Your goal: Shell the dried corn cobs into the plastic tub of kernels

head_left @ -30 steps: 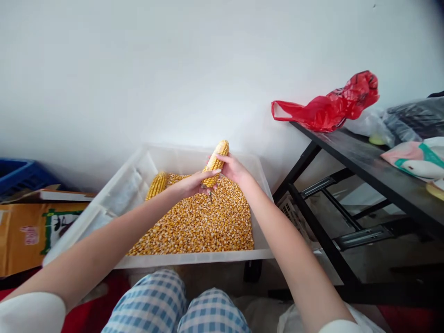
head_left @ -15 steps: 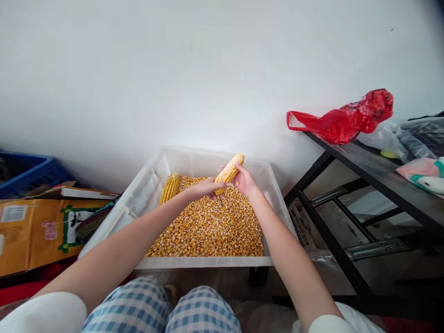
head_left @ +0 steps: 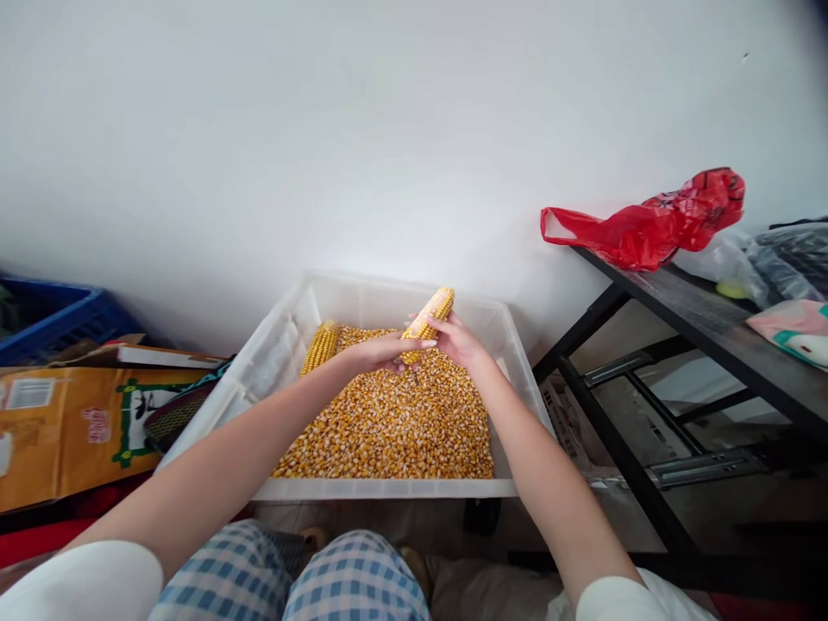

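Observation:
Both hands hold one ear of corn (head_left: 442,302) above a bin of loose kernels. Bare pale cob shows along its upper left side, while yellow kernels cover the rest. My left hand (head_left: 386,348) is closed round the lower end, its thumb lying across the cob. On the right side, my right hand (head_left: 458,338) grips the ear with thumb and fingers against the kernels. Below them, loose corn kernels (head_left: 394,431) fill much of the white plastic bin (head_left: 388,489). Another ear of corn (head_left: 319,347), full of kernels, leans at the bin's left side.
A black metal-framed table (head_left: 711,332) stands to the right, with a red plastic bag (head_left: 647,228) on its corner. Left of the bin lie an orange cardboard box (head_left: 71,431) and a blue crate (head_left: 78,315). A white wall (head_left: 388,129) rises behind.
My right thumb has shifted down and left along the ear, and a loose kernel seen by it earlier no longer shows. The ear stays in both hands; the view has shifted slightly.

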`<action>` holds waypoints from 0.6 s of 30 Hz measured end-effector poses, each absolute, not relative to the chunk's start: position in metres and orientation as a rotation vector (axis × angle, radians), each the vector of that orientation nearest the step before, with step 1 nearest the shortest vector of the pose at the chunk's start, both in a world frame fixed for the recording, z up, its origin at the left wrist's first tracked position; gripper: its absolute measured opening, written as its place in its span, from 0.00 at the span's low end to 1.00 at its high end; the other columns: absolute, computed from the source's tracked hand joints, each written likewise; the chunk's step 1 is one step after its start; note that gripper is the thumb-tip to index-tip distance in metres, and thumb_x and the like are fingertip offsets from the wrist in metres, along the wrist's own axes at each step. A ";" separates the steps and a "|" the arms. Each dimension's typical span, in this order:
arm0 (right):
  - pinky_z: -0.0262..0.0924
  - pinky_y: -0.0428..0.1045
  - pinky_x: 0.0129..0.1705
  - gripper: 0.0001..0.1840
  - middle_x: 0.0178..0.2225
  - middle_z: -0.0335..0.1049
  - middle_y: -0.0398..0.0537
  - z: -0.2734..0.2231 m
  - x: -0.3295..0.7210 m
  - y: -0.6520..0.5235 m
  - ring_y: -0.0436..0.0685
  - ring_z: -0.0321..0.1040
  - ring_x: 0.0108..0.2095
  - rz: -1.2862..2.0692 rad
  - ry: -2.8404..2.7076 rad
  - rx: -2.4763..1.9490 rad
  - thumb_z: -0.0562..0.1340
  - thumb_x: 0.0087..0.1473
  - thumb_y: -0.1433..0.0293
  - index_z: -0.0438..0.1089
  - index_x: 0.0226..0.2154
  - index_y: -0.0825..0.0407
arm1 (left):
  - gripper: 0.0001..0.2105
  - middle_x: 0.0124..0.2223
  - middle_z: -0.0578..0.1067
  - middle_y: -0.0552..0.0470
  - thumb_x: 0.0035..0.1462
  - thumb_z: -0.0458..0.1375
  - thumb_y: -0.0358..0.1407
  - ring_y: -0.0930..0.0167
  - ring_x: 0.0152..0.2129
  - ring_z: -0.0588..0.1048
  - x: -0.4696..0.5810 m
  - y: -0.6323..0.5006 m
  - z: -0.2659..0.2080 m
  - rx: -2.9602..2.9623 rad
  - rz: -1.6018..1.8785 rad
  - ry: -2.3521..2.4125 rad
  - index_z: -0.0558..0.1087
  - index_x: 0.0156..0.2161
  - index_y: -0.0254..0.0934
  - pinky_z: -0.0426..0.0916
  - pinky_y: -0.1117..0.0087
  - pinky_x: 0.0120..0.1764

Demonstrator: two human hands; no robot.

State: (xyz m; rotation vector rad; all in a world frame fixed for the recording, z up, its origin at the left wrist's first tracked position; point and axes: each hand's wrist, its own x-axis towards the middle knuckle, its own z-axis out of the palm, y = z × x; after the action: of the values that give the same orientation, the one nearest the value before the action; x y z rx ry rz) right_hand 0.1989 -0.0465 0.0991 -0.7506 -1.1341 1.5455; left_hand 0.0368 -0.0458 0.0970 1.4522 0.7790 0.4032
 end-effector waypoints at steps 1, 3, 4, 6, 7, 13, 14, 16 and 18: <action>0.67 0.53 0.38 0.23 0.34 0.71 0.44 0.098 0.197 -0.047 0.55 0.70 0.35 1.507 -1.142 -0.768 0.67 0.38 0.66 0.59 0.37 0.48 | 0.17 0.29 0.70 0.51 0.43 0.60 0.43 0.75 0.20 0.69 0.036 -0.044 0.096 1.482 0.381 0.775 0.65 0.38 0.36 0.61 0.78 0.18; 0.67 0.51 0.37 0.24 0.33 0.71 0.42 0.094 0.192 -0.046 0.53 0.70 0.34 1.371 -1.112 -0.815 0.67 0.37 0.67 0.58 0.38 0.48 | 0.17 0.26 0.69 0.52 0.42 0.61 0.42 0.76 0.17 0.67 0.036 -0.042 0.092 1.595 0.367 0.800 0.66 0.36 0.35 0.61 0.77 0.17; 0.67 0.50 0.37 0.24 0.32 0.70 0.41 0.092 0.189 -0.045 0.52 0.70 0.33 1.304 -1.087 -0.833 0.67 0.38 0.67 0.58 0.38 0.48 | 0.16 0.25 0.69 0.52 0.41 0.61 0.41 0.76 0.16 0.66 0.037 -0.042 0.091 1.647 0.375 0.822 0.66 0.35 0.35 0.60 0.76 0.17; 0.67 0.49 0.35 0.24 0.30 0.69 0.39 0.091 0.187 -0.044 0.51 0.69 0.31 1.241 -1.042 -0.843 0.66 0.38 0.67 0.57 0.39 0.48 | 0.16 0.23 0.68 0.53 0.41 0.61 0.40 0.76 0.15 0.65 0.039 -0.042 0.089 1.686 0.403 0.852 0.66 0.35 0.35 0.60 0.76 0.17; 0.67 0.49 0.35 0.24 0.30 0.69 0.39 0.091 0.188 -0.044 0.51 0.69 0.30 1.266 -1.037 -0.834 0.66 0.39 0.66 0.57 0.39 0.48 | 0.15 0.23 0.68 0.54 0.42 0.60 0.40 0.76 0.15 0.65 0.040 -0.042 0.089 1.672 0.410 0.851 0.66 0.35 0.35 0.60 0.76 0.17; 0.66 0.48 0.38 0.26 0.33 0.70 0.41 0.096 0.197 -0.047 0.51 0.68 0.34 1.510 -1.151 -0.770 0.67 0.37 0.71 0.58 0.39 0.47 | 0.12 0.25 0.68 0.54 0.43 0.59 0.39 0.77 0.17 0.66 0.038 -0.046 0.096 1.497 0.387 0.784 0.67 0.33 0.35 0.59 0.78 0.17; 0.65 0.48 0.37 0.26 0.33 0.69 0.40 0.095 0.195 -0.047 0.50 0.68 0.33 1.442 -1.139 -0.795 0.67 0.36 0.71 0.57 0.39 0.47 | 0.12 0.24 0.68 0.54 0.42 0.59 0.39 0.77 0.17 0.66 0.038 -0.046 0.096 1.511 0.400 0.795 0.67 0.33 0.35 0.59 0.78 0.17; 0.65 0.46 0.37 0.27 0.32 0.68 0.38 0.092 0.189 -0.046 0.49 0.67 0.32 1.283 -1.092 -0.860 0.68 0.35 0.70 0.57 0.40 0.47 | 0.12 0.24 0.68 0.54 0.42 0.60 0.39 0.76 0.17 0.66 0.039 -0.046 0.095 1.559 0.428 0.825 0.67 0.33 0.35 0.59 0.77 0.16; 0.65 0.46 0.36 0.27 0.31 0.67 0.38 0.090 0.184 -0.044 0.49 0.67 0.32 1.211 -1.042 -0.905 0.67 0.36 0.67 0.57 0.40 0.47 | 0.12 0.23 0.68 0.54 0.42 0.59 0.39 0.75 0.17 0.67 0.040 -0.047 0.093 1.585 0.433 0.839 0.67 0.32 0.35 0.59 0.77 0.16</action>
State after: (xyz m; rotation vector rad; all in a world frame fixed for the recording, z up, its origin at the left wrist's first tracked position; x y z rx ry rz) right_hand 0.1844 -0.0442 0.0900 -0.9055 -1.0423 1.2112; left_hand 0.0404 -0.0469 0.0934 1.5853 0.8392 0.4327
